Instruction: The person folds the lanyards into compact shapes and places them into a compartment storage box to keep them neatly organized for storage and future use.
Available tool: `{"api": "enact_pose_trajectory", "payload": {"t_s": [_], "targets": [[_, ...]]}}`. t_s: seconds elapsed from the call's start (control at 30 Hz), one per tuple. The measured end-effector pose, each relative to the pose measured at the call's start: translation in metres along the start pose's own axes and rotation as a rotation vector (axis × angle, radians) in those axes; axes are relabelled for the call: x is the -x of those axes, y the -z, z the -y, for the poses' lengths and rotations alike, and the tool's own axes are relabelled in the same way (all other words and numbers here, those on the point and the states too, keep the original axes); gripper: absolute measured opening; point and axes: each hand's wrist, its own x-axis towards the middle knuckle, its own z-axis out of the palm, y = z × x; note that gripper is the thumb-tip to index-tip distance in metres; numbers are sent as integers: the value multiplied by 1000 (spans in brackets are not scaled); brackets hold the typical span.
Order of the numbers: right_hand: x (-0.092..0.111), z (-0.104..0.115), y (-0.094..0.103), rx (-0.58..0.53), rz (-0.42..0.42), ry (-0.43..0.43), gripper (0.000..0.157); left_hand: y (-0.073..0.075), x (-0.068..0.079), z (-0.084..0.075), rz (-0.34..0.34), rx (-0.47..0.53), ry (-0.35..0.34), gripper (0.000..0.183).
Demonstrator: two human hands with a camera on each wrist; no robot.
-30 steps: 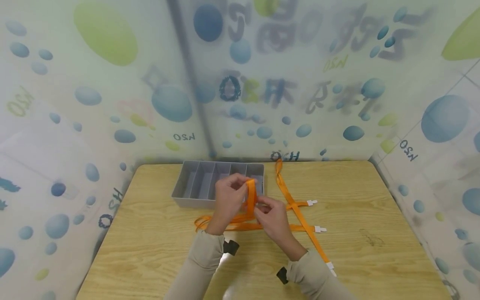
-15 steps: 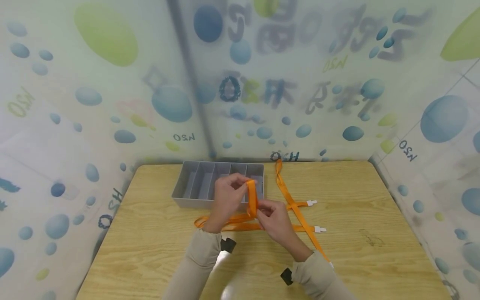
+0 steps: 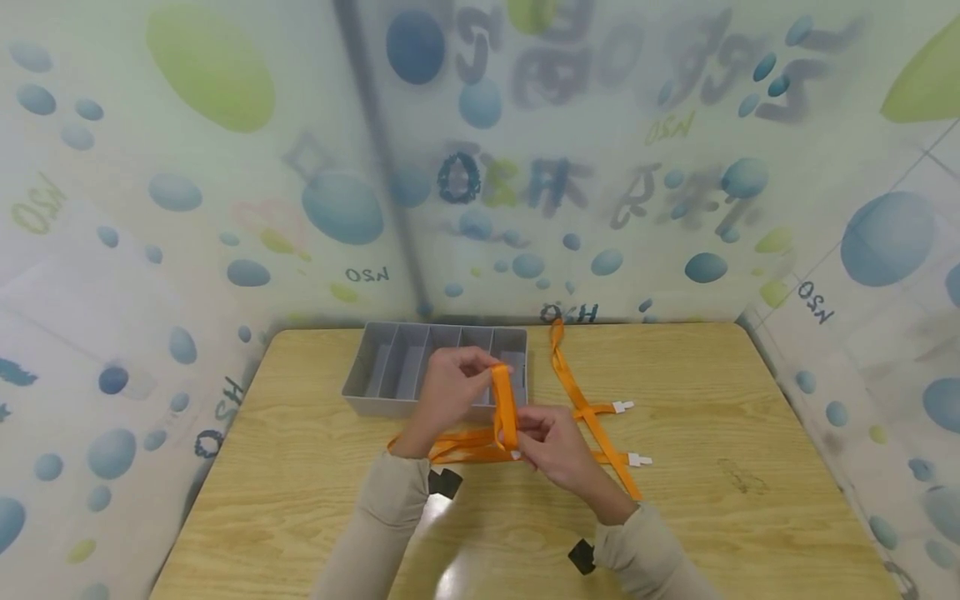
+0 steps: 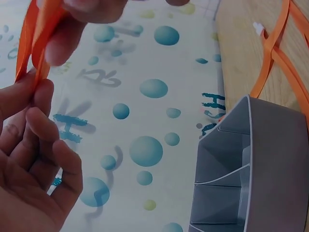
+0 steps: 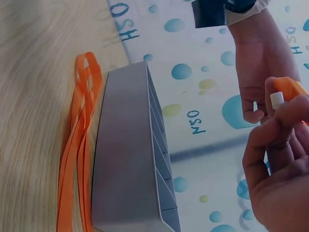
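Above the table, in front of the tray, both hands hold an orange lanyard [image 3: 505, 408] folded into a narrow upright loop. At its upper end my left hand [image 3: 450, 385] pinches the band between thumb and fingers. Lower down, my right hand [image 3: 557, 446] pinches the other end. A small white end piece [image 5: 277, 99] shows by the fingertips in the right wrist view. In the left wrist view the doubled strap [image 4: 30, 41] runs between the two hands. My left hand's remaining fingers [image 4: 67, 159] are loosely bent.
A grey divided tray [image 3: 386, 407] stands at the back of the wooden table [image 3: 712, 400], near the patterned wall. More orange lanyards lie in front of it, one lengthwise [image 5: 82, 125]. Another [image 3: 573, 385] crosses them on the right, where white clips [image 3: 640, 460] show.
My right hand has moved slightly down and toward me, drawing the orange loop longer and narrower. The left hand stays nearly in place, its forearm shifting a little left.
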Motion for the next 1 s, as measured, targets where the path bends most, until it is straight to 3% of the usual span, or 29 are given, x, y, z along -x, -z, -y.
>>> {"api": "enact_pose_trajectory", "payload": {"t_s": [0.27, 0.47, 0.77, 0.87, 1.0], "targets": [[0, 7, 3, -72, 71, 0, 22, 3, -4, 2, 72, 29, 18, 4], [1, 7, 6, -115, 91, 69, 22, 2, -6, 2, 85, 41, 21, 9], [1, 12, 10, -175, 106, 167, 19, -6, -4, 7, 113, 70, -75, 18], [1, 13, 12, -213, 90, 168, 19, -9, -4, 9, 128, 111, -108, 18], [2, 13, 14, -262, 64, 141, 26, -11, -3, 12, 149, 179, -97, 12]]}}
